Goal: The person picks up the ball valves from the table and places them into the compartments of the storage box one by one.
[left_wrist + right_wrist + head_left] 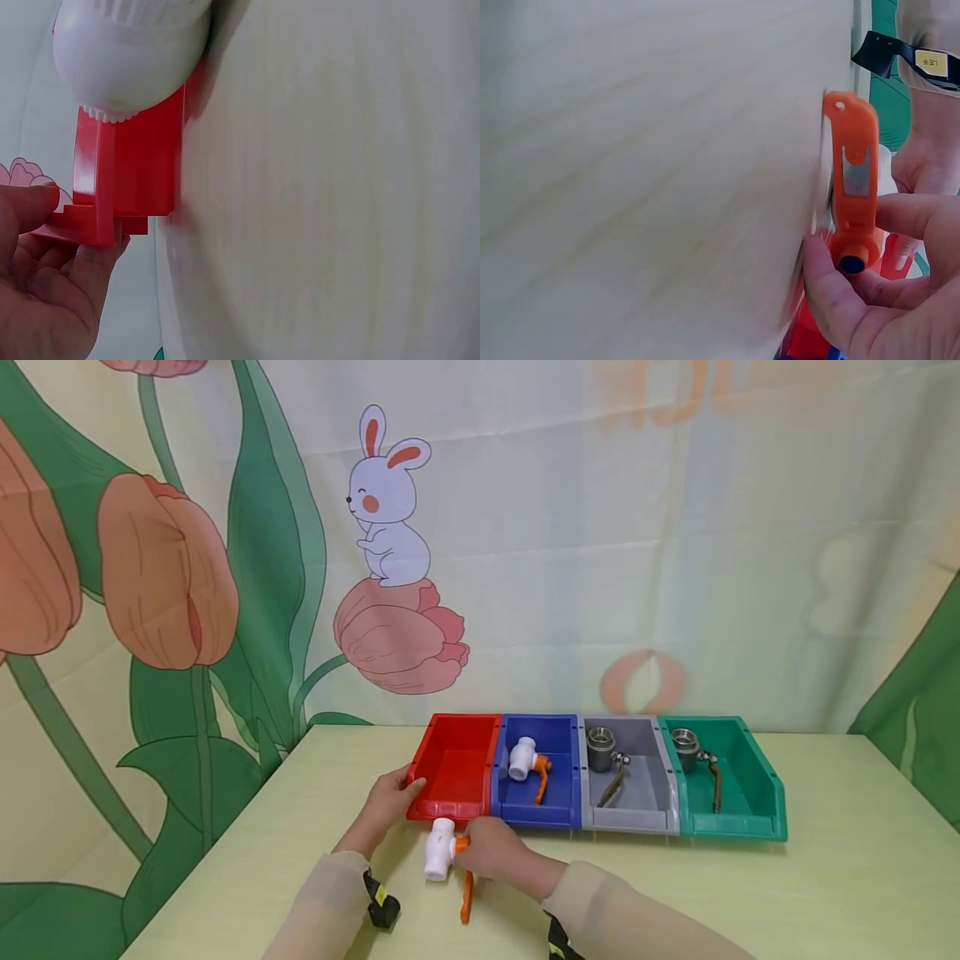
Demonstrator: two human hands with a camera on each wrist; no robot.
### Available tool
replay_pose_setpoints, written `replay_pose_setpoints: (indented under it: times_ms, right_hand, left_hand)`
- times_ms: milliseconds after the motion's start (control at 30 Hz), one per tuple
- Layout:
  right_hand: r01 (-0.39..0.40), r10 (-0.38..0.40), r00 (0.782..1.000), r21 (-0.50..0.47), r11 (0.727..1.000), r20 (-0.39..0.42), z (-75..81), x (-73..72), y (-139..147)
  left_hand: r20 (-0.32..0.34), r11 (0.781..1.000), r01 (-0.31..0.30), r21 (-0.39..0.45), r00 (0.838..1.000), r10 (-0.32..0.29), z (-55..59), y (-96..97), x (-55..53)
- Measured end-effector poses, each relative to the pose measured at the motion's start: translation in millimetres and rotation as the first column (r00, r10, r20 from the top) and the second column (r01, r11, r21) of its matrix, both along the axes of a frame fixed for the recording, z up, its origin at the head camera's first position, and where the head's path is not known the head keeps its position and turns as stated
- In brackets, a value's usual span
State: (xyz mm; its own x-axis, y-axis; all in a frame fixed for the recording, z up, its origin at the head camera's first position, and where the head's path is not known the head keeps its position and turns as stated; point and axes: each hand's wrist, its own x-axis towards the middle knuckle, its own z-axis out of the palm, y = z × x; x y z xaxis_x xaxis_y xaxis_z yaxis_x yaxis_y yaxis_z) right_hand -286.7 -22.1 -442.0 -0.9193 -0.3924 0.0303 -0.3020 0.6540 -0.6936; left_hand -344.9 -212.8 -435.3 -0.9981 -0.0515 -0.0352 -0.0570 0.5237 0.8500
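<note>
A white plastic ball valve (pixel 438 850) with an orange lever handle (pixel 855 161) is just in front of the red bin (pixel 455 760). My right hand (pixel 491 850) pinches it near the base of the handle, thumb and fingers on either side. My left hand (pixel 386 802) grips the left wall of the red bin, thumb over the rim and fingers outside, as the left wrist view (pixel 52 277) also shows. Part of the valve's white body (pixel 135 52) looms close in that view. In the right wrist view, the valve body is mostly hidden behind its handle.
Joined to the red bin, a blue bin (pixel 558 814) holds another white valve (pixel 522 758) with an orange handle. Beyond it, a grey bin (pixel 645 820) and a green bin (pixel 738 825) each hold a metal valve with a lever. A printed cloth (pixel 540 568) hangs behind the table (pixel 825 893).
</note>
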Motion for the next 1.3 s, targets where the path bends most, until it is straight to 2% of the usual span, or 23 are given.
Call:
replay_pose_setpoints:
  times_ms: [67, 233, 567, 667, 967, 1300]
  right_hand:
    - [0.008, -0.008, 1.0, -0.023, 1.0, 0.012, 0.1, -0.1, -2]
    - [0.058, -0.049, 0.994, -0.091, 0.994, 0.097, 4.4, 3.6, -5]
    - [0.155, -0.128, 0.969, -0.117, 0.981, 0.214, 6.3, 9.4, -8]
    - [0.171, -0.137, 0.964, -0.133, 0.976, 0.229, 7.9, 11.2, -7]
    - [0.157, -0.126, 0.969, -0.137, 0.978, 0.211, 8.9, 10.4, -6]
    - [0.168, -0.123, 0.958, -0.16, 0.973, 0.26, 9.3, 11.0, -9]
  left_hand:
    - [0.004, 1.0, -0.001, 0.006, 1.0, 0.001, 0.2, 0.1, 0.3]
    - [0.008, 1.0, -0.005, 0.011, 1.0, 0.005, -0.6, 0.3, -1.1]
    - [0.017, 1.0, -0.011, 0.001, 1.0, 0.011, -1.3, 1.0, 0.6]
    - [0.012, 1.0, -0.009, -0.004, 1.0, 0.009, -1.3, 0.8, 0.7]
    - [0.005, 1.0, -0.002, -0.012, 1.0, 0.002, -2.2, 0.2, -1.5]
    - [0.007, 1.0, -0.002, -0.009, 1.0, 0.002, -2.0, -0.5, -0.2]
